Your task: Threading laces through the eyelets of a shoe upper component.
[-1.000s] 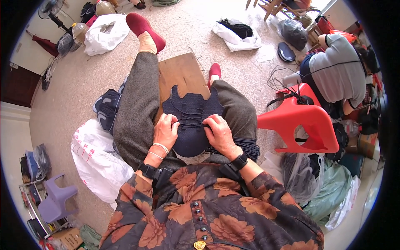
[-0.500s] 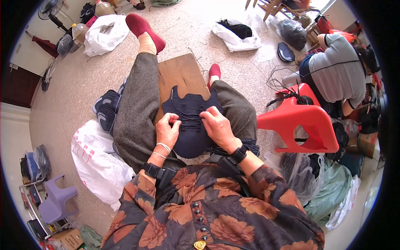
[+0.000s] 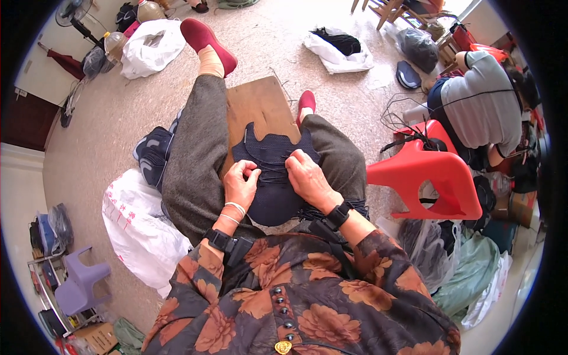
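Observation:
A dark navy fabric shoe upper [image 3: 275,207] lies across my lap, its rounded toe toward me and its two side flaps pointing away. Thin dark shoelace [image 3: 273,177] runs in several crossing rows over its middle. My left hand [image 3: 241,184] is at the left row of lace, thumb and forefinger pinched together. On the right side, my right hand [image 3: 307,177] pinches at the opposite edge, its fingertips on the lace. The exact strand in each pinch is too small to make out. Dark cords [image 3: 354,207] hang by my right thigh.
A wooden board [image 3: 258,97] slopes between my legs. Dark shoe uppers [image 3: 155,151] and a white sack [image 3: 139,228] lie at my left. On my right stand a red stool [image 3: 441,183] and, beyond it, a bending person [image 3: 482,97]. A white bag with black cords [image 3: 340,50] sits ahead.
The whole view has shifted slightly. My hands stay pinched at the lacing in nearly the same places, and the shoe upper lies as before.

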Motion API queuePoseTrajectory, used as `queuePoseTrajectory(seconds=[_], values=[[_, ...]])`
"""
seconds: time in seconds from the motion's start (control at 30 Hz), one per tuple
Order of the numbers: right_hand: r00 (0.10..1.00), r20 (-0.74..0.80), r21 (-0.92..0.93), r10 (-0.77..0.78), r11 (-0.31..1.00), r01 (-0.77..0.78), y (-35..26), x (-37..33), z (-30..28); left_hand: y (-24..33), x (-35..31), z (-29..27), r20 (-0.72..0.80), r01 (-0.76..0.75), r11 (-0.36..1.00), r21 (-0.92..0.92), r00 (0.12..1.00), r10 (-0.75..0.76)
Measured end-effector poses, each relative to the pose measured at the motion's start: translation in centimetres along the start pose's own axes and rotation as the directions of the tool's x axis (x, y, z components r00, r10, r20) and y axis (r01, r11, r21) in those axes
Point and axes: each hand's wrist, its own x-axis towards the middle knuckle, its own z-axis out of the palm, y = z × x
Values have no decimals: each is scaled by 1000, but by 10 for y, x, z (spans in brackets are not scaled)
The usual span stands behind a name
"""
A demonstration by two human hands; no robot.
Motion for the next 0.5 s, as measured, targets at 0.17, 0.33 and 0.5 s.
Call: queuePoseTrajectory(seconds=[0.17, 0.33, 0.5], values=[[999, -48, 13, 17, 1000, -16, 0, -3, 0, 13, 2, -6, 47, -165, 976, 145, 986, 160], [987, -115, 131, 112, 987, -97, -1, -7, -1, 25, 27, -12, 285, -421, 809, 410, 902, 324], [981, -148, 139, 122, 985, -102, -2, -9, 3, 19, 46, -19, 447, -533, 728, 430, 827, 341]])
